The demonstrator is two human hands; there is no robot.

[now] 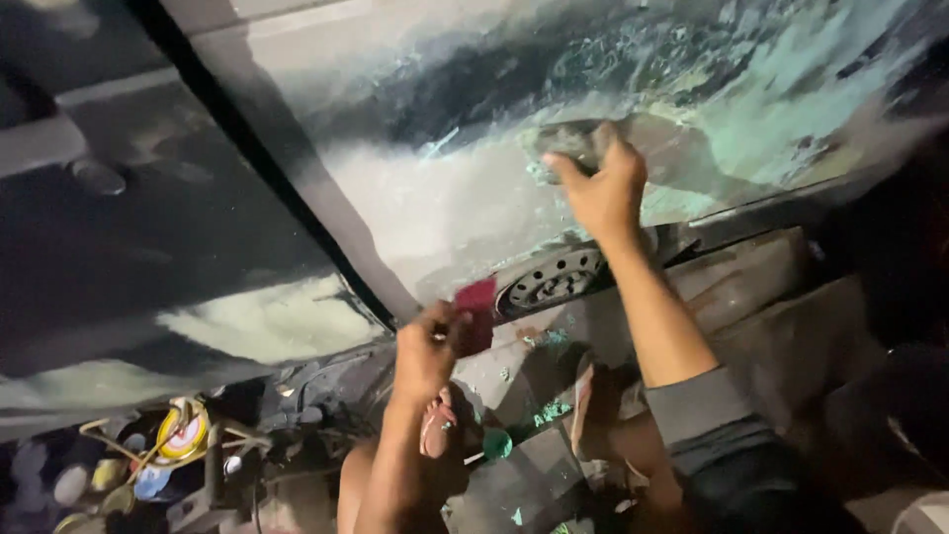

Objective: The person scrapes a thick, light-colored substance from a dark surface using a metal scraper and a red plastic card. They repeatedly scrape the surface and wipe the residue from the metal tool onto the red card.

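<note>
My right hand [601, 188] is up on the car body panel [445, 198], fingers closed over a grey sanding pad [571, 143], pressing it flat against the surface. Around that grip the panel shows patches of pale green filler [781, 109] to its right and a hazy white sanded area to its left. My left hand [427, 351] sits lower, pinching 1 small red card [477, 309], probably a spreader, view is blurry. Just right of that grip, below the right wrist, is a wheel with a steel rim [554, 280]. Far below-left of the left hand, a clutter of cans [178, 435] on the ground.
</note>
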